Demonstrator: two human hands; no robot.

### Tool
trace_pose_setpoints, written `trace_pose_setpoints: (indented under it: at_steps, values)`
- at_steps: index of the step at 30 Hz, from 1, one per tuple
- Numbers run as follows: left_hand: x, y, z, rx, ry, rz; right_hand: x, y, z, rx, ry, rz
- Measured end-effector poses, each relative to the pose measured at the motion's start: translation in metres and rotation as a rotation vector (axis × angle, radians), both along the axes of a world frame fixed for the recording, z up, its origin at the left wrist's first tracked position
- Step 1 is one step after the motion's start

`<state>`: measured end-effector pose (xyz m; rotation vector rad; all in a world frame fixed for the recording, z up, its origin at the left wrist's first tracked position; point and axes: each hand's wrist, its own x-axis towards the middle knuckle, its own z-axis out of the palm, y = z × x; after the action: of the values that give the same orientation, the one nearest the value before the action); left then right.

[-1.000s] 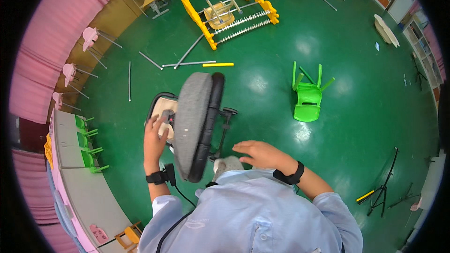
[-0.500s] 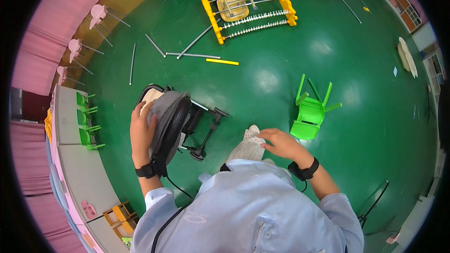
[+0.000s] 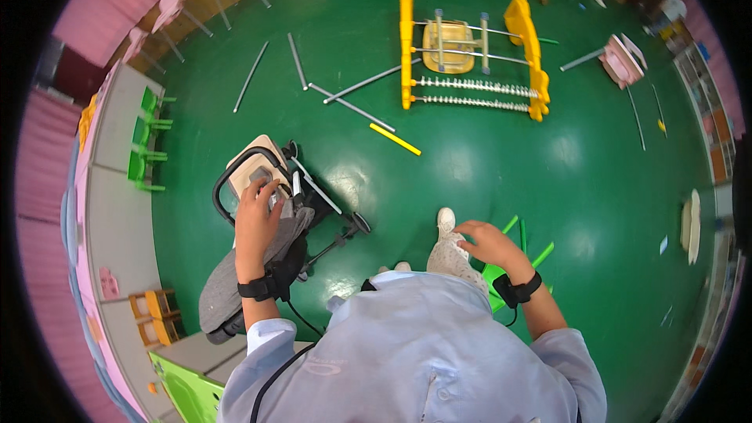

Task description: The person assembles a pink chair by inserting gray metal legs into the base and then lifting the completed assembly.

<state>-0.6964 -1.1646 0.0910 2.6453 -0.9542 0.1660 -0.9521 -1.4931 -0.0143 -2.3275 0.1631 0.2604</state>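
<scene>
My left hand (image 3: 257, 218) grips the top of a folded grey and black stroller (image 3: 266, 231) that stands on the green floor to my left. Its beige seat part and black handle bar show above my fingers, and its grey fabric hangs down beside my forearm. My right hand (image 3: 492, 244) hangs free in front of me with its fingers loosely apart, holding nothing. Under that hand lies a small green plastic chair (image 3: 523, 249), mostly hidden by my arm. Both wrists wear black bands.
A yellow abacus frame (image 3: 470, 51) lies flat at the back. Grey metal tubes (image 3: 352, 106) and a yellow stick (image 3: 395, 139) are scattered on the floor. A tipped pink chair (image 3: 623, 55) lies far right. Grey tables with green chairs (image 3: 145, 149) line the left wall.
The stroller has swung from in front of me down to my left side. My right hand came off it. The view has turned, and the green chair is now under my right arm.
</scene>
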Motion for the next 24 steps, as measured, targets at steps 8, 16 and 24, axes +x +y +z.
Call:
trace_pose_setpoints:
  at_steps: [8,16,24]
  values:
    - [0.042,-0.039,-0.005,-0.005,-0.003,0.247,0.136,-0.100,0.003,-0.034,-0.012,0.183]
    - [0.129,-0.025,-0.020,-0.029,0.062,0.449,0.293,-0.126,-0.030,-0.017,0.056,0.352]
    - [0.254,0.011,-0.030,-0.060,0.069,0.514,0.435,-0.107,-0.038,-0.004,0.130,0.319]
